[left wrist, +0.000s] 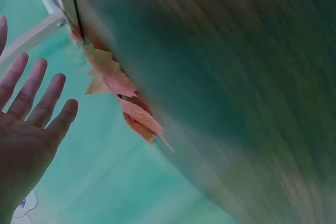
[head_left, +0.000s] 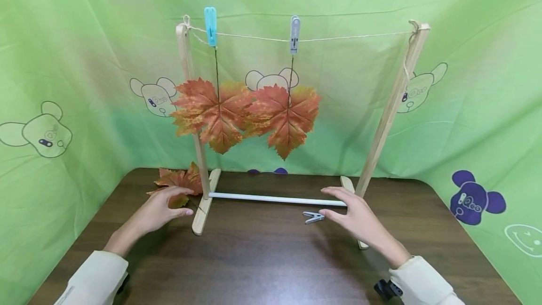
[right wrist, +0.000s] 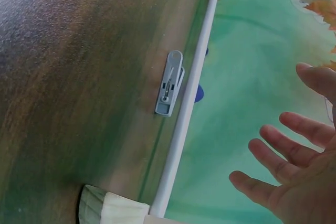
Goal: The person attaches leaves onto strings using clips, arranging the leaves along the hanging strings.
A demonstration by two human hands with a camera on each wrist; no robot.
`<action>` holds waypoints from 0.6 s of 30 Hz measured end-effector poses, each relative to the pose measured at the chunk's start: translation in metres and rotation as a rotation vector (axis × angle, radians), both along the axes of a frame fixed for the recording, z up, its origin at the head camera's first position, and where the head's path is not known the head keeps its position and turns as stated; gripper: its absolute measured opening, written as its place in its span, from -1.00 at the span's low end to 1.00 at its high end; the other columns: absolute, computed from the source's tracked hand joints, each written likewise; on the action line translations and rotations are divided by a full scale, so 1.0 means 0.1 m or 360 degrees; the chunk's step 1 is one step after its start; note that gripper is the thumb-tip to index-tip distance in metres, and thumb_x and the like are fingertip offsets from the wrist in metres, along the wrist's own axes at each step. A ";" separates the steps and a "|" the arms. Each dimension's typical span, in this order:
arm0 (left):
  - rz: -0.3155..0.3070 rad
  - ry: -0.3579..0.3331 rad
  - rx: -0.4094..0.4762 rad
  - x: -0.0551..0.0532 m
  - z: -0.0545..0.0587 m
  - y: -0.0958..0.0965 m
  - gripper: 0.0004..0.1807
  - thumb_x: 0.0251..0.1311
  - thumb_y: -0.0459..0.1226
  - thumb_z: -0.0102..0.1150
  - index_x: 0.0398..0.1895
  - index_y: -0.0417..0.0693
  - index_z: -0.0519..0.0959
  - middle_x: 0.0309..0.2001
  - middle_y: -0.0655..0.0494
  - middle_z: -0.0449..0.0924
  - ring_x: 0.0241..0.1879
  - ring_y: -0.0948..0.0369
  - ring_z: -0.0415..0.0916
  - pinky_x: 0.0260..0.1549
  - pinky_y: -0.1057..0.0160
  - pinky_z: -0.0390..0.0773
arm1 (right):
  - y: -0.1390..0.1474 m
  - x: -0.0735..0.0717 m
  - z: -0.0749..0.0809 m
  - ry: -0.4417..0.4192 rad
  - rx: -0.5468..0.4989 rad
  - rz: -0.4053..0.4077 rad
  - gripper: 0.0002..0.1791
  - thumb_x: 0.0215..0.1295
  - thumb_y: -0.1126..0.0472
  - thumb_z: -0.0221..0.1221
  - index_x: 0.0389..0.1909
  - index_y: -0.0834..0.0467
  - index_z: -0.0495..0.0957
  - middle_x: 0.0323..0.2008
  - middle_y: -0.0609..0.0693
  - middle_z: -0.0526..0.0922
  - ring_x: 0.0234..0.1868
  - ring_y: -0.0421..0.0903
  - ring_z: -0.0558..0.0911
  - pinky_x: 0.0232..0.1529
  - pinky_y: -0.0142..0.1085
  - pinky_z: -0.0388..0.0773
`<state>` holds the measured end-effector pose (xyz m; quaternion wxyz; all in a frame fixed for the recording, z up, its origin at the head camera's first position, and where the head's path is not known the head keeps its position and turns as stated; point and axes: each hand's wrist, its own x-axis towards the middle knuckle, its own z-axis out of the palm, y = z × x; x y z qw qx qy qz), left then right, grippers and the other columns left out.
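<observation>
My left hand [head_left: 163, 208] hovers by the left foot of a wooden frame, fingers spread, close over a loose red-orange maple leaf [head_left: 182, 180] on the table. Nothing is in its grasp, and the left wrist view shows the leaf [left wrist: 113, 74] beyond the fingertips. My right hand [head_left: 357, 215] is held with fingers apart beside a grey clothespin [head_left: 314, 217] lying on the table. In the right wrist view that clothespin [right wrist: 169, 84] lies apart from the fingers. Two more maple leaves hang by their stems from a string, one under a blue clothespin [head_left: 210, 26], one under a grey clothespin [head_left: 295, 35].
The string [head_left: 355, 37] runs between two wooden posts, the left post [head_left: 185, 55] and the right post [head_left: 391, 112]. A white rod [head_left: 275, 198] joins them low down. Green printed cloth [head_left: 84, 84] encloses the brown table [head_left: 262, 258] at the back and sides.
</observation>
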<state>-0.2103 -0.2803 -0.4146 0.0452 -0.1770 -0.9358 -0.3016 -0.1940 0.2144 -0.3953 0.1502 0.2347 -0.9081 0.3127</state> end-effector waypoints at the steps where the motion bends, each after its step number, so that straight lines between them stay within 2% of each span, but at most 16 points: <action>1: -0.0004 -0.0008 0.0004 -0.02 -0.02 -0.01 -0.43 0.22 -0.19 0.50 0.26 -0.21 0.62 0.20 -0.21 0.67 0.24 -0.26 0.57 0.17 -0.31 0.55 | 0.00 0.00 -0.01 -0.0010 0.0004 0.0004 -0.46 0.25 0.20 0.47 0.22 0.26 0.62 0.20 0.24 0.69 0.26 0.28 0.63 0.28 0.24 0.49; 8: -0.0055 -0.0062 0.0032 -0.12 -0.13 -0.03 -0.45 0.21 -0.21 0.52 0.23 -0.23 0.63 0.16 -0.19 0.70 0.21 -0.22 0.60 0.16 -0.27 0.58 | -0.02 -0.05 -0.08 -0.0088 0.0022 0.0007 -0.49 0.24 0.21 0.47 0.20 0.27 0.63 0.18 0.24 0.70 0.23 0.28 0.64 0.26 0.24 0.53; 18: -0.0072 -0.0046 0.0027 -0.23 -0.22 0.01 -0.50 0.13 -0.20 0.57 0.12 -0.20 0.70 0.06 -0.10 0.76 0.17 -0.18 0.63 0.16 -0.24 0.59 | -0.06 -0.12 -0.18 -0.0155 0.0054 0.0009 -0.49 0.21 0.21 0.48 0.18 0.20 0.65 0.12 0.14 0.74 0.16 0.19 0.69 0.18 0.18 0.60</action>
